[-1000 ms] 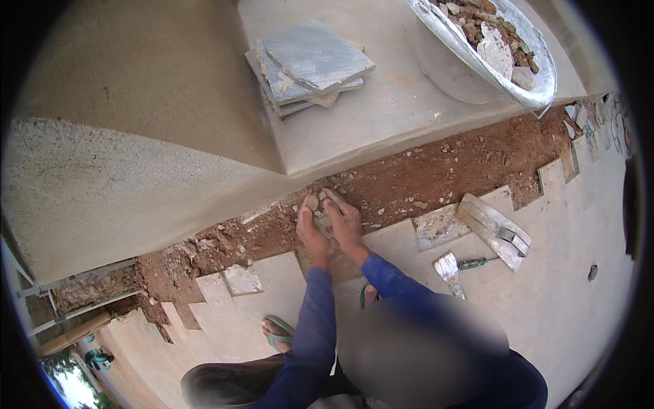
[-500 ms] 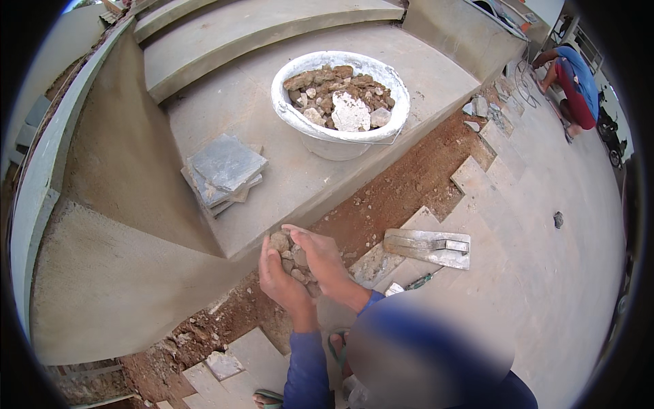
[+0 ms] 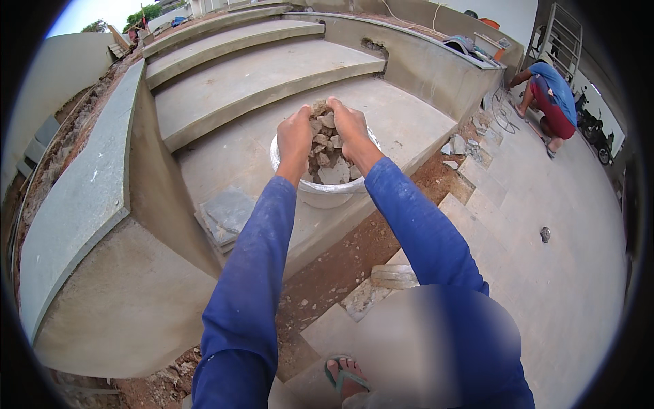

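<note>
Both arms reach forward in blue sleeves, over a white bucket on the concrete step. My left hand and my right hand are cupped toward each other, fingertips nearly meeting at the far side. Between them they hold a heap of broken stones, grey-brown and rough. Below the palms, more rubble lies in the bucket, with a large pale chunk near its front. My hands and forearms hide the sides of the bucket and much of what it holds.
Flat grey stone slabs are stacked left of the bucket. Curved concrete steps rise behind. A soil trench runs along the step beside pale paving. A metal trowel is partly hidden below my right arm. Another person crouches far right.
My hands have lifted the stones from the trench beside the step and carried them forward over the bucket. The view has tilted up, showing more steps.
</note>
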Action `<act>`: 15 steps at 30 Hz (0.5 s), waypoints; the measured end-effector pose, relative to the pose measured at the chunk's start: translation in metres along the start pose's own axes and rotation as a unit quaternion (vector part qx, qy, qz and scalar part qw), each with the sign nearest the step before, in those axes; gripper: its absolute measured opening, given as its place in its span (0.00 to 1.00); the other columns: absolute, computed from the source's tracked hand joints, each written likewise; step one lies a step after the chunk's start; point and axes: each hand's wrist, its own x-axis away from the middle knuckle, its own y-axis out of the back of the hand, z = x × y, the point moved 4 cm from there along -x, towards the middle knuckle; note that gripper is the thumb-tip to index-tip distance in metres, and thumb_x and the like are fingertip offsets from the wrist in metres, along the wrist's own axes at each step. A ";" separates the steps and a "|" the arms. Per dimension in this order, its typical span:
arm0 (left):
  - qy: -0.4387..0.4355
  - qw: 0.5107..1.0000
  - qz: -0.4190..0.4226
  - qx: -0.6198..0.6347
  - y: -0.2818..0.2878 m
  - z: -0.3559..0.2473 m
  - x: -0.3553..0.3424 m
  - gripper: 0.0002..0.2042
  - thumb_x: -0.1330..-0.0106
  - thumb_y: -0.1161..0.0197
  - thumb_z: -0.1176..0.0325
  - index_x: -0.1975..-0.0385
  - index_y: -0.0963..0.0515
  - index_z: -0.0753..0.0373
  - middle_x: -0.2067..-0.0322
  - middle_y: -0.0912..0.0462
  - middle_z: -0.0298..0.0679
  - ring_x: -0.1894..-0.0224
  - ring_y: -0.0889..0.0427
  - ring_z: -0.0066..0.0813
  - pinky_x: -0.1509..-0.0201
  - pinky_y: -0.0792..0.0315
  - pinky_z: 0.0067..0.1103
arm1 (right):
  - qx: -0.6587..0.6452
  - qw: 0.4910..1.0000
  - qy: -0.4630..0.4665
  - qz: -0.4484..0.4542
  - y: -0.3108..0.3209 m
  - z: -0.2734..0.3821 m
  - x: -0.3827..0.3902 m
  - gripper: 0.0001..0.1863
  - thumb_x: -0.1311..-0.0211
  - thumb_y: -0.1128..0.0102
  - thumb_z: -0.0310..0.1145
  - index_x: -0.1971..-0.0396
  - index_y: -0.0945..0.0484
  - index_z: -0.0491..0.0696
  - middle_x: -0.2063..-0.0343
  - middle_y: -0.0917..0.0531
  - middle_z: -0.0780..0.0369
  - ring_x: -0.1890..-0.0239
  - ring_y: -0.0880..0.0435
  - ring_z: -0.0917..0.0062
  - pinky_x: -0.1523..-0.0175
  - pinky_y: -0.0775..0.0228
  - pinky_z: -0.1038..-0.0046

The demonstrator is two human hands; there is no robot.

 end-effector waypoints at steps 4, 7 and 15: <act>0.011 0.993 0.085 -0.087 0.021 0.004 0.012 0.22 0.31 0.42 0.56 0.51 0.21 0.72 0.54 0.19 0.42 0.53 0.23 0.29 0.45 0.33 0.25 | 0.323 0.943 0.059 0.052 0.030 0.002 0.005 0.25 0.35 0.43 0.47 0.48 0.20 0.43 0.59 0.16 0.48 0.60 0.15 0.61 0.49 0.25 0.63; -0.099 0.987 0.069 -0.106 0.043 0.007 0.042 0.17 0.30 0.42 0.60 0.53 0.18 0.69 0.53 0.17 0.41 0.52 0.21 0.23 0.47 0.31 0.23 | 0.401 0.868 0.293 -0.012 0.029 -0.012 0.013 0.25 0.39 0.41 0.45 0.49 0.20 0.42 0.54 0.18 0.44 0.48 0.21 0.51 0.41 0.31 0.59; -0.109 0.994 0.007 -0.014 0.100 0.004 0.181 0.12 0.26 0.46 0.64 0.60 0.23 0.68 0.65 0.17 0.41 0.67 0.16 0.26 0.66 0.23 0.20 | 0.542 0.773 0.325 0.054 0.008 -0.029 0.065 0.22 0.37 0.41 0.41 0.47 0.22 0.45 0.53 0.23 0.46 0.42 0.27 0.56 0.34 0.42 0.54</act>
